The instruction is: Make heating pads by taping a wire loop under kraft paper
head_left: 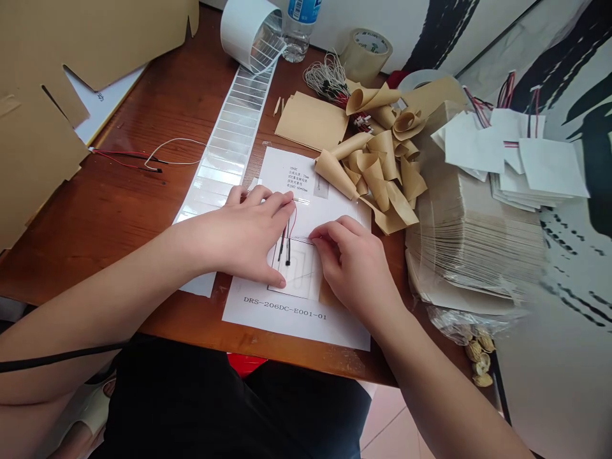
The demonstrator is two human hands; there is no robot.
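Observation:
A white printed sheet (280,328) lies on the table, with a thin whitish square (306,280) on its outlined box. My left hand (246,236) rests over the left side, fingers spread, its thumb on the square's left part. Red and black wires (287,245) with a dark tip lie on the square beside that hand. At the square's upper right corner, my right hand (351,261) has thumb and index finger pinched together. Whatever is between those fingertips is too small to make out. A brown paper edge shows under the right hand.
A label strip (229,134) runs from its roll (246,32) along the left. Curled brown papers (382,166), flat brown sheets (313,121), bundled wires (327,76) and tape (366,54) lie behind. Right stands a stack (478,236) bearing white squares (549,169); left, a cardboard box (33,153).

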